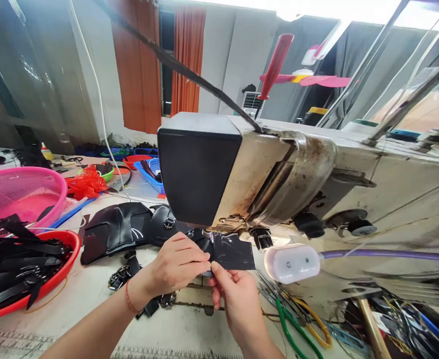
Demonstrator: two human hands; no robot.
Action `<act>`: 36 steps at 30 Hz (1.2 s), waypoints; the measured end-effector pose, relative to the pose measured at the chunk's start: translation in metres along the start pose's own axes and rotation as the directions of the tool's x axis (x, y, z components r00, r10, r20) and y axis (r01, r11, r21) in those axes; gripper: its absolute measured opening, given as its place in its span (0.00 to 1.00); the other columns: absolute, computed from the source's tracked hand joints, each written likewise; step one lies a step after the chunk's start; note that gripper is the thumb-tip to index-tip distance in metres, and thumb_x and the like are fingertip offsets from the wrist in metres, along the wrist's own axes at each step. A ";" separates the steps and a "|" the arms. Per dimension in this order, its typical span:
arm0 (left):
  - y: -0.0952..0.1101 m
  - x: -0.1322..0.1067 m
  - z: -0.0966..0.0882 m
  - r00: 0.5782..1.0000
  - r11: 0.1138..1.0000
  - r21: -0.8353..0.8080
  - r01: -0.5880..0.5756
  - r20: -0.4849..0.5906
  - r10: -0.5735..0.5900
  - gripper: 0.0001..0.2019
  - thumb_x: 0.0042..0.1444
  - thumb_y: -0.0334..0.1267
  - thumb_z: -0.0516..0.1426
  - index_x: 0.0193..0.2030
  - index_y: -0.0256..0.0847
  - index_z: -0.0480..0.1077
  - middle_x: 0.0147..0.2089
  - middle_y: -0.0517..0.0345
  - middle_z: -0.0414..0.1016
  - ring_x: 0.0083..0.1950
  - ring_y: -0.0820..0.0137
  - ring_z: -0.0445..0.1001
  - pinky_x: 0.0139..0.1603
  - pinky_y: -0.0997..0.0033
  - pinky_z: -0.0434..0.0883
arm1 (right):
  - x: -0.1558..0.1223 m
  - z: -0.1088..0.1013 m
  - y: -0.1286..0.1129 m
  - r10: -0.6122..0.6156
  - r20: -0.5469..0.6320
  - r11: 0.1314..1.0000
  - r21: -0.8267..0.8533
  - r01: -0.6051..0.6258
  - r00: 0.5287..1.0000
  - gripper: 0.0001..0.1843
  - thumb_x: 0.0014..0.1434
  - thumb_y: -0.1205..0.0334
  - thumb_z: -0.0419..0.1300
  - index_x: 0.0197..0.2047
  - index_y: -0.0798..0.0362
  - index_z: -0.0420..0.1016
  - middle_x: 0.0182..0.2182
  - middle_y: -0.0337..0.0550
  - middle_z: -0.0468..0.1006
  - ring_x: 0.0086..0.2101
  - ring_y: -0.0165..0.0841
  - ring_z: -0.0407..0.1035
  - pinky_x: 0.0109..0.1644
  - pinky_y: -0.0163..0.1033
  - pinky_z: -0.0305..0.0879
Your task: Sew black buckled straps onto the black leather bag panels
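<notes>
Both my hands meet in front of a sewing machine [279, 174], at the near edge of a black leather piece [234, 253] lying below the machine head. My left hand [180, 262] is closed, its fingertips pressed on the leather's edge. My right hand [237, 299] pinches the same edge between thumb and fingers. The two sets of fingertips almost touch. More joined black leather parts [118, 227], one bearing a buckle [169, 223], stretch away to the left. The needle area is mostly hidden behind the machine head.
Black straps fill a red basket [73, 249] at left, beside a pink basket [51, 174]. Straps with metal trim [120, 276] lie near my left wrist. A lit lamp [293, 264], green-handled scissors [292, 329] and yellow-handled scissors [322, 334] are at right.
</notes>
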State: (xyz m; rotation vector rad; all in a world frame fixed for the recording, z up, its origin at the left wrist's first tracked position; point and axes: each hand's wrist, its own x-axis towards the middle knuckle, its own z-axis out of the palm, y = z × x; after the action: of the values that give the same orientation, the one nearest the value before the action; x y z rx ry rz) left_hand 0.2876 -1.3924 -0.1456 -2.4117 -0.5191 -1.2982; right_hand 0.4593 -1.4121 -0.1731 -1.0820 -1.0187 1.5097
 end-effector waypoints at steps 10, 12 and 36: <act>-0.009 0.003 0.008 1.000 0.999 0.051 -0.013 -0.015 0.014 0.05 0.59 0.26 0.56 0.40 0.37 0.71 0.35 0.57 0.81 0.36 0.71 0.75 0.36 0.69 0.66 | 0.008 0.003 0.000 -0.076 -0.050 0.996 0.053 0.078 0.996 0.25 0.44 0.42 0.70 0.21 0.56 0.70 0.12 0.37 0.70 0.12 0.22 0.57 0.15 0.28 0.53; -0.011 0.002 0.009 1.000 0.998 0.064 -0.006 -0.021 0.007 0.05 0.59 0.26 0.57 0.39 0.37 0.71 0.35 0.58 0.81 0.35 0.71 0.75 0.36 0.69 0.66 | 0.009 0.005 -0.002 -0.103 -0.082 0.992 0.063 0.108 0.991 0.25 0.44 0.42 0.70 0.22 0.56 0.69 0.14 0.37 0.72 0.12 0.22 0.58 0.15 0.28 0.53; -0.023 -0.001 0.021 0.993 0.991 0.124 0.053 -0.107 -0.040 0.07 0.62 0.27 0.55 0.38 0.40 0.74 0.35 0.59 0.81 0.36 0.71 0.74 0.36 0.69 0.66 | -0.001 -0.009 -0.001 -0.107 -0.137 0.990 0.080 0.119 0.985 0.21 0.47 0.47 0.70 0.32 0.58 0.74 0.20 0.38 0.74 0.17 0.25 0.63 0.23 0.32 0.58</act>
State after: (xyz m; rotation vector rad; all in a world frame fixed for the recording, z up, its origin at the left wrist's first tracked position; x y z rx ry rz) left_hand 0.2915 -1.3628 -0.1547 -2.2284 -0.6122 -1.3596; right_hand 0.4682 -1.4117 -0.1745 -1.0312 -0.8981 1.3602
